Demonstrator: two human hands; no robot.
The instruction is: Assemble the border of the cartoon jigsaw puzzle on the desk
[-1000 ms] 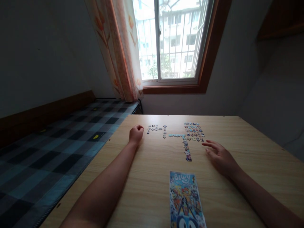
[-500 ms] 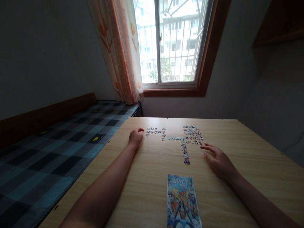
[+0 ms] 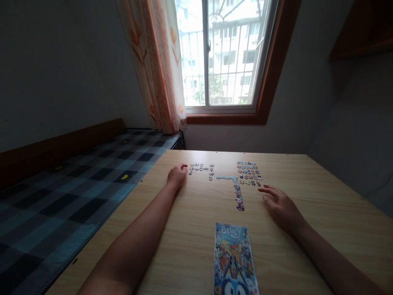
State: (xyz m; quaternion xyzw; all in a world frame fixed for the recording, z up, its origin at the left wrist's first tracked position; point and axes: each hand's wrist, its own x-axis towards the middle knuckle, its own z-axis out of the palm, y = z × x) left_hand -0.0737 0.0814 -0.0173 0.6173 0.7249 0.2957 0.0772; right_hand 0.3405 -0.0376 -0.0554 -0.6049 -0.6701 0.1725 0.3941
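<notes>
My left hand (image 3: 177, 175) rests on the table, fingers loosely bent and holding nothing I can see. Just right of its fingertips lies a group of loose jigsaw pieces (image 3: 201, 168). My right hand (image 3: 278, 203) is open over the table, fingers apart with nothing between them. Its fingertips point at rows of loose puzzle pieces (image 3: 249, 173), a little short of the nearest ones. Between the hands, joined pieces form a corner-shaped strip (image 3: 239, 196). Nearer to me lies a picture sheet (image 3: 235, 258) marked "Bluey", showing many cartoon characters.
The wooden table (image 3: 184, 254) reaches toward a wall with a barred window (image 3: 230, 61). A flowered curtain (image 3: 156, 73) hangs at the window's left. Along the table's left edge is a bed with a checked cover (image 3: 92, 196).
The view has shifted slightly, so the sheet and puzzle pieces sit a little higher in the picture. Both hands stay in nearly the same place.
</notes>
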